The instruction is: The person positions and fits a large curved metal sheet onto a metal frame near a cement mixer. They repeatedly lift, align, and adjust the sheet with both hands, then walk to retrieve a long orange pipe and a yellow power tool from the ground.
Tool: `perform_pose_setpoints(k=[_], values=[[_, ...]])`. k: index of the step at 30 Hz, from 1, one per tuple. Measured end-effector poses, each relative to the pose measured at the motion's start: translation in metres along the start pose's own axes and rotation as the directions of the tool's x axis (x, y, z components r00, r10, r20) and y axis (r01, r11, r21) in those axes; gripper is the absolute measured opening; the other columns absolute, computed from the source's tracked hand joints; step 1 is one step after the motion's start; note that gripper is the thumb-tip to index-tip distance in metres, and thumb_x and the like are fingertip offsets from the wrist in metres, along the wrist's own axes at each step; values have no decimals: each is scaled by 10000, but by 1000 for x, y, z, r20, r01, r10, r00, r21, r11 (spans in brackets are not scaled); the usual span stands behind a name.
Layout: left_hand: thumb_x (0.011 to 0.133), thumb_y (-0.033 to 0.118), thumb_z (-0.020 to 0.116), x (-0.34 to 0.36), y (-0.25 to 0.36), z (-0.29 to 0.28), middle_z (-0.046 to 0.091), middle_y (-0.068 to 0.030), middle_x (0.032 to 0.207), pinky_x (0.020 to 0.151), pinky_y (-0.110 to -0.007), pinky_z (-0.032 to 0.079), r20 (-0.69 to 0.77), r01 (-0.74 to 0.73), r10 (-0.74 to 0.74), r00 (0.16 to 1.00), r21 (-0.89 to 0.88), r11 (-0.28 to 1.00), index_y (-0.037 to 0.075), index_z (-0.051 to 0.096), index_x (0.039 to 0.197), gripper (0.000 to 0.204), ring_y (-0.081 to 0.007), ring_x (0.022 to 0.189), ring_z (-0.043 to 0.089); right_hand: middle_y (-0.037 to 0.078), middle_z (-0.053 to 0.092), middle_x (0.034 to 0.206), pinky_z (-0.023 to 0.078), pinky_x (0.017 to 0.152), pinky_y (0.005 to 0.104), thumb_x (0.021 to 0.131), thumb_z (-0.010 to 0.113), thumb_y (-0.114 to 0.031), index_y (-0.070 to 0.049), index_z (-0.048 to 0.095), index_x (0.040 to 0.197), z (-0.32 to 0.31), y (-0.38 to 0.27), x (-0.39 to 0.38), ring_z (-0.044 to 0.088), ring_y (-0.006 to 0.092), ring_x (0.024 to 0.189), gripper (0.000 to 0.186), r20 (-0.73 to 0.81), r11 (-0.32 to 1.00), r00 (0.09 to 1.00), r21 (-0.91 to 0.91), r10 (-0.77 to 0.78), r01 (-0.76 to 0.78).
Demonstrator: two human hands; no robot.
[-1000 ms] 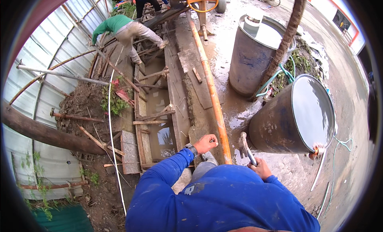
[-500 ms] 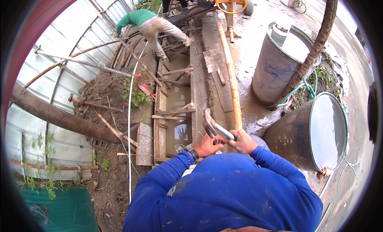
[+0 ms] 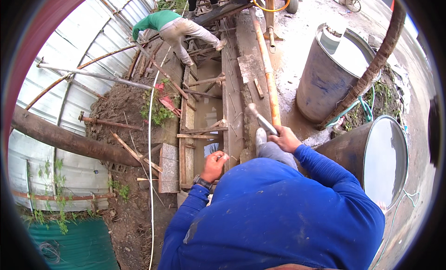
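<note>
My right hand [image 3: 285, 139] is wrapped round the handle of a hammer [image 3: 266, 125]. The hammer's head points away from me, over the muddy ground right of the trench. Held apart from it on the left, my left hand [image 3: 214, 165] has its fingers curled together above the near end of the timber formwork [image 3: 186, 126]. Whatever is pinched there is too small to make out. Several wooden cross-braces [image 3: 202, 130] span the formwork, and muddy water [image 3: 207, 112] lies in the trench between its boards.
Two large water drums [image 3: 327, 79] stand at the right, beside a leaning pole [image 3: 378, 65]. A rusty pipe [image 3: 267, 70] runs along the trench. A white line [image 3: 151, 144] stretches on the left. Ahead, a person in green [image 3: 172, 26] bends over the formwork.
My hands have come apart: the left has moved left and back, the right has drawn the hammer rightward. The hammer's head now sits farther from me, away from my left fingers.
</note>
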State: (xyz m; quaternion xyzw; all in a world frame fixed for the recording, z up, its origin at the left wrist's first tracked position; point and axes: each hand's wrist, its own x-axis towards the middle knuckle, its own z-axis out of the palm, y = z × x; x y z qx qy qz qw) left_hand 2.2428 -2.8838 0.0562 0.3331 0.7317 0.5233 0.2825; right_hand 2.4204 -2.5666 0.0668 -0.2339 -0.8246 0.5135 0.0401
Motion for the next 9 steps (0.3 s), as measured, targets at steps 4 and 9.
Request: perform_pose_setpoints(k=[4,9], values=[[1069,155,549,70,-11,-21,503,45,691,526,-244,400,137,403,-392,910,-517,755,28,649,1026,167,-43,581,442,302,680,887,514,810,554,831,654,-232,36,673,954,-31,151,50,666,492,908,296,-161,966,985,-238,64,-102],[1076,226,576,206,-18,-27,460,22,735,516,-256,368,127,398,-432,893,-671,626,44,622,1077,187,-80,583,413,335,671,1214,505,1038,488,796,640,-178,-24,725,1224,-46,323,102,652,430,1196,463,-92,937,945,-130,314,-324]])
